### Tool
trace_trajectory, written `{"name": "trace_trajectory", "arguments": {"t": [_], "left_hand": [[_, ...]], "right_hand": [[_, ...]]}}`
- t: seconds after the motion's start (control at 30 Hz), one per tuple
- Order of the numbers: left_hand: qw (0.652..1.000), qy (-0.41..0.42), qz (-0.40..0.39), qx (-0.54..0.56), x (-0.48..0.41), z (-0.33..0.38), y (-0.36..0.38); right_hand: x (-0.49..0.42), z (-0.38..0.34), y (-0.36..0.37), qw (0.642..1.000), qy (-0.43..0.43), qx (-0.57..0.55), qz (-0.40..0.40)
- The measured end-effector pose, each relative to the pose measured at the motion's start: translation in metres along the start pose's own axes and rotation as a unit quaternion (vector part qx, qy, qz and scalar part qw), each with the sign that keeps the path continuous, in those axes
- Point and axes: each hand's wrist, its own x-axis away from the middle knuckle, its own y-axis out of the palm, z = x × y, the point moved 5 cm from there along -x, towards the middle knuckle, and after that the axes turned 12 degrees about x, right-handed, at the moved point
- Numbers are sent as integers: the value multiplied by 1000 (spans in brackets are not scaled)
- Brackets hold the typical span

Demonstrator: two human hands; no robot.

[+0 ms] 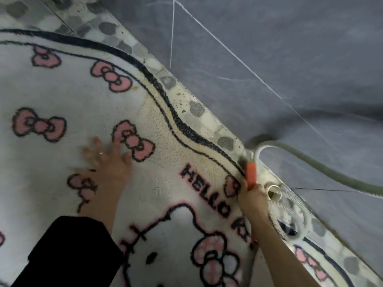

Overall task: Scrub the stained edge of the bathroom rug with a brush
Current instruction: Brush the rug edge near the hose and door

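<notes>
Head view, brush (251, 175) on rug (68, 96), hose (323, 166) beside

The rug (62, 96) is fluffy pile cloth, its edge yellowed; the brush (251, 175) looks like matt orange plastic; the hose (323, 162) is ribbed.

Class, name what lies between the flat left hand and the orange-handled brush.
In the head view, only white fluffy rug lies between the left hand and the orange-handled brush: yellowed pile bearing the black word HELLO.
</notes>
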Motion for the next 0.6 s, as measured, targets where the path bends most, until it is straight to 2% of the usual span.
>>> {"name": "trace_trajectory", "arguments": {"t": [0.03,0.13,0.2,0.27,0.37,0.43,0.5,0.53,0.6], "left_hand": [[1000,14,-18,4,9,15,12],[990,-27,-141,2,41,46,54],[985,-36,-163,-40,50,44,68],[982,-40,-179,-35,51,38,69],[979,-41,-196,-38,47,36,67],[978,-39,-203,-33,46,38,66],[977,-32,-205,-39,46,36,68],[978,-35,-205,-34,45,35,67],[978,-22,-205,-32,45,36,64]], "right_hand": [[15,-20,10,999,-45,4,-6],[54,-68,39,987,-133,34,-82],[44,-56,36,991,-111,45,-54],[20,-8,25,998,-43,49,-23],[-6,48,11,997,69,9,-23],[0,37,10,998,66,-12,-20],[25,-6,21,1000,-19,-2,-19],[42,-30,34,995,-86,18,-37],[69,-58,47,981,-162,61,-83]]}}
